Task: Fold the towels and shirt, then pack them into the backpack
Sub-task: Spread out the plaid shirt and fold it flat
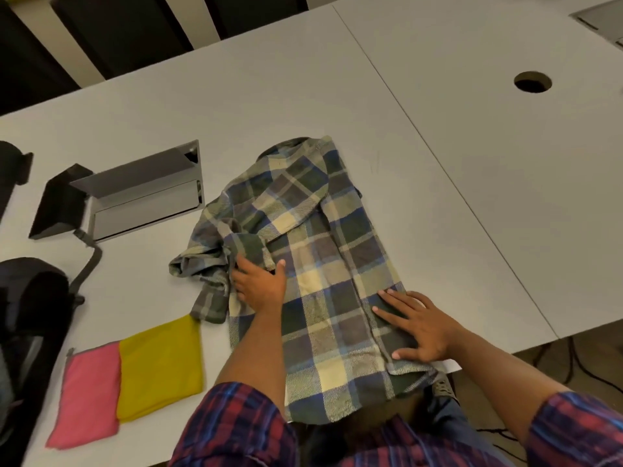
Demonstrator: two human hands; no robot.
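The green, blue and cream plaid flannel shirt (317, 264) lies lengthwise, collar pointing away. The left hand (259, 284) grips its bunched sleeve; the right hand (414, 326) presses flat.

A plaid shirt (320, 264) in green, blue and cream lies flat and partly folded, hem hanging over the table edge (505, 345), left sleeve bunched. Left of the shirt lie two folded towels, touching side by side: yellow (161, 365) nearer it, pink (89, 396) beyond. A black backpack (30, 318) sits left of the towels.
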